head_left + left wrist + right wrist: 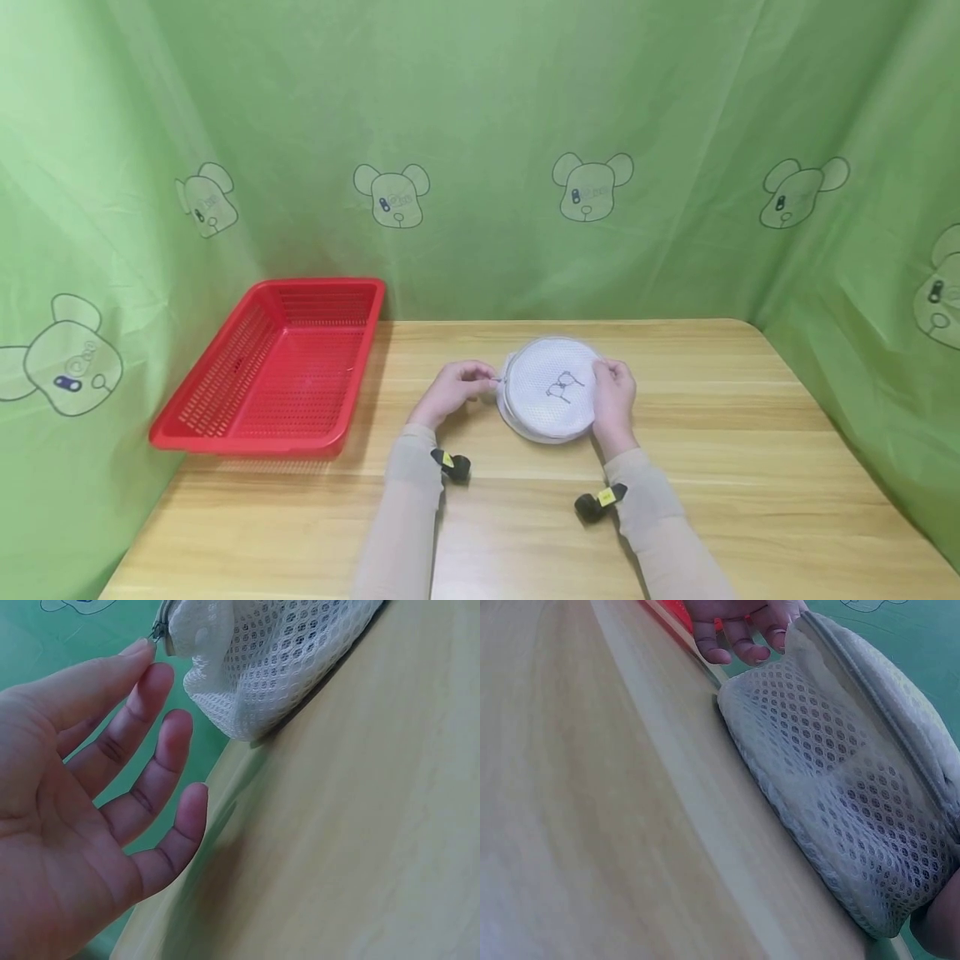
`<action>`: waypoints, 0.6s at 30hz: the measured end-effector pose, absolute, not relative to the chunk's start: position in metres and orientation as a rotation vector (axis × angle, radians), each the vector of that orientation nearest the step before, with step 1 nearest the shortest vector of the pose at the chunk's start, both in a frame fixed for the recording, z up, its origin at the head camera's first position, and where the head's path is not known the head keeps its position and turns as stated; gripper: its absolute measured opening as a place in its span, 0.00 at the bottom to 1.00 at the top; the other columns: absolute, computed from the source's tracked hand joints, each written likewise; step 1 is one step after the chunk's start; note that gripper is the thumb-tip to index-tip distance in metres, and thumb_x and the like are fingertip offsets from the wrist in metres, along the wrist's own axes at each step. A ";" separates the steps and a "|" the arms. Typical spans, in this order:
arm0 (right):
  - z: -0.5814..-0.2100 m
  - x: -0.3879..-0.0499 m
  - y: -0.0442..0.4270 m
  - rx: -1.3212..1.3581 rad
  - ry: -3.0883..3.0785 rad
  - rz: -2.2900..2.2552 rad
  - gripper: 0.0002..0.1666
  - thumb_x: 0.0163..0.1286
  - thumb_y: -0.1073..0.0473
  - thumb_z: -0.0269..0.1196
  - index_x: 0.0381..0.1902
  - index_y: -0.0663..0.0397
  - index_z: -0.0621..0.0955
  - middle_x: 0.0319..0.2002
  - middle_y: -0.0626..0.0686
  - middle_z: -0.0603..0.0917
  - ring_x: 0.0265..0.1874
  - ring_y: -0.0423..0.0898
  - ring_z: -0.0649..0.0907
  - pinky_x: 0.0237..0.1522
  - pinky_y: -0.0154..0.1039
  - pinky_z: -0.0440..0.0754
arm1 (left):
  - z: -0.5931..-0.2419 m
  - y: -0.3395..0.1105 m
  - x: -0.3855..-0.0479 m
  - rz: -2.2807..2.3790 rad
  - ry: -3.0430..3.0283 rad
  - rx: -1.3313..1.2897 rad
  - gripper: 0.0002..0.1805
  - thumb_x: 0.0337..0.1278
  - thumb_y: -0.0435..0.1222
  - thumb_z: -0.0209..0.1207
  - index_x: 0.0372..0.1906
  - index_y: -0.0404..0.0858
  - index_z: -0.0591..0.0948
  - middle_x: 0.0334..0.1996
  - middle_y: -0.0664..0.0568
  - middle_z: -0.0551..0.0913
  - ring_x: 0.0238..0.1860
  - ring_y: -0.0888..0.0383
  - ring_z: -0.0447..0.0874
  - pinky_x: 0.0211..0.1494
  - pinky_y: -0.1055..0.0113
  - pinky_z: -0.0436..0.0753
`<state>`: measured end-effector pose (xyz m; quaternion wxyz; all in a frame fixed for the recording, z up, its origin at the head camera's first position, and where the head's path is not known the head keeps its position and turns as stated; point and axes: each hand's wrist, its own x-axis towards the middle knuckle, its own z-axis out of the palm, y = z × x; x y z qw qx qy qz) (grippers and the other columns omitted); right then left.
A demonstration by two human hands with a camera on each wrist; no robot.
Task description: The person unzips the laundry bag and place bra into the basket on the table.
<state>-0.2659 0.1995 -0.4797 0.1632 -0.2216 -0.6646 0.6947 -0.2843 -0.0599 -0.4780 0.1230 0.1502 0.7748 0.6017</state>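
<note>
A round white mesh laundry bag [551,408] with a bra drawing on its top stands on the wooden table. My left hand [456,388] is at the bag's left side, thumb and index finger pinching the small zipper pull [157,631]; its other fingers are loosely bent. On the opposite side, my right hand [617,400] grips the bag's rim, thumb on top. The zipper [881,701] runs round the upper edge and looks closed where it shows in the right wrist view. Honeycomb mesh [817,772] forms the side wall. What the bag holds cannot be made out.
A red perforated plastic basket [345,429] stands at the table's left. Green curtains [480,100] with bear-head prints enclose the back and sides. The wooden table [750,467] extends on both sides of my arms, and each wrist wears a strapped black camera [453,467].
</note>
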 end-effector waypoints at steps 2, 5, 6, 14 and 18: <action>-0.480 -0.266 0.199 -0.630 -1.896 1.976 0.12 0.71 0.54 0.56 0.43 0.57 0.75 0.33 0.44 0.74 0.32 0.37 0.75 0.33 0.24 0.76 | -0.478 -0.060 -0.284 1.752 2.253 0.437 0.15 0.55 0.42 0.67 0.46 0.41 0.84 0.42 0.50 0.87 0.44 0.43 0.83 0.46 0.62 0.80; -0.480 -0.267 0.199 -0.629 -1.894 1.971 0.12 0.71 0.54 0.56 0.43 0.57 0.75 0.33 0.44 0.74 0.32 0.37 0.75 0.32 0.24 0.77 | -0.477 -0.061 -0.284 1.750 2.234 0.441 0.15 0.54 0.42 0.67 0.46 0.41 0.84 0.44 0.44 0.86 0.45 0.42 0.82 0.46 0.62 0.80; -0.480 -0.267 0.199 -0.626 -1.895 1.969 0.12 0.71 0.54 0.56 0.43 0.58 0.75 0.32 0.44 0.74 0.32 0.37 0.75 0.32 0.24 0.76 | -0.477 -0.062 -0.284 1.749 2.229 0.445 0.15 0.54 0.42 0.67 0.45 0.41 0.84 0.44 0.42 0.86 0.45 0.41 0.82 0.45 0.61 0.80; -0.481 -0.267 0.199 -0.623 -1.903 1.963 0.12 0.71 0.54 0.55 0.44 0.57 0.75 0.32 0.44 0.73 0.31 0.37 0.75 0.32 0.25 0.76 | -0.477 -0.063 -0.284 1.746 2.197 0.460 0.15 0.53 0.42 0.68 0.45 0.41 0.84 0.45 0.37 0.85 0.47 0.38 0.81 0.47 0.59 0.80; -0.480 -0.266 0.199 -0.627 -1.906 1.964 0.10 0.71 0.54 0.55 0.42 0.56 0.75 0.33 0.45 0.74 0.32 0.38 0.75 0.33 0.25 0.76 | -0.478 -0.062 -0.284 1.747 2.193 0.477 0.14 0.54 0.40 0.67 0.45 0.40 0.84 0.45 0.34 0.84 0.47 0.38 0.81 0.49 0.57 0.81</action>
